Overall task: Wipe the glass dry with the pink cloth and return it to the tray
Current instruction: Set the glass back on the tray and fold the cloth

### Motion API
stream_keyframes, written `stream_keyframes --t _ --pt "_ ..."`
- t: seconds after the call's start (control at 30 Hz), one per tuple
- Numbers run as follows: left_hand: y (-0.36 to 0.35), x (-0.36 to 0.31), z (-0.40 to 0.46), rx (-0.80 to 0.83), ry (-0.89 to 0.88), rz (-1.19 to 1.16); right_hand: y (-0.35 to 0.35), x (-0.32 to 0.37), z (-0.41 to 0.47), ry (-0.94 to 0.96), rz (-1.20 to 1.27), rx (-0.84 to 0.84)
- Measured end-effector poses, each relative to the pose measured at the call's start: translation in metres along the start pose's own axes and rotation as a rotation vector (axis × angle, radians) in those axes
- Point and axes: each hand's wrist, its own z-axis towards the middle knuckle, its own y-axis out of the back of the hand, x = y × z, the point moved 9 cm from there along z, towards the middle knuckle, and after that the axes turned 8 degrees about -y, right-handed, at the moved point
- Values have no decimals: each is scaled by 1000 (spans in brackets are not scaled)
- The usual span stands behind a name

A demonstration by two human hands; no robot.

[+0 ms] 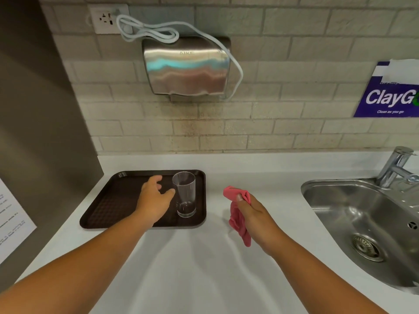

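Observation:
A tall clear glass [185, 194] stands upright in the right part of the dark brown tray [113, 207] on the white counter. My left hand [154, 198] hovers over the tray just left of the glass, fingers spread and relaxed, the thumb tip close to the glass wall; it holds nothing. My right hand [254, 214] is over the counter to the right of the tray and grips the pink cloth [238, 214], which bunches above the fingers and hangs down below them.
A steel sink [362, 223] with a tap [396, 168] lies at the right. A metal hand dryer [186, 66] with a white cord hangs on the tiled wall behind the tray. A grey panel with a paper notice [11, 220] borders the left.

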Motion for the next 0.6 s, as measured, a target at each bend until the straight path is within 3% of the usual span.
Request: stream_keyframes --t 0.13,0.3,0.43,0.6 --pt "6 -11 -41 10 -48 17 2 2 -2 -18 62 9" --pt "-37 -44 -85 349 -115 -185 8 8 -4 -79 201 -2" --pt "-57 -70 -94 490 -193 -283 12 9 -2 -101 290 12" --pt "-73 -79 -96 720 -47 -582 2 7 -13 -195 653 187"
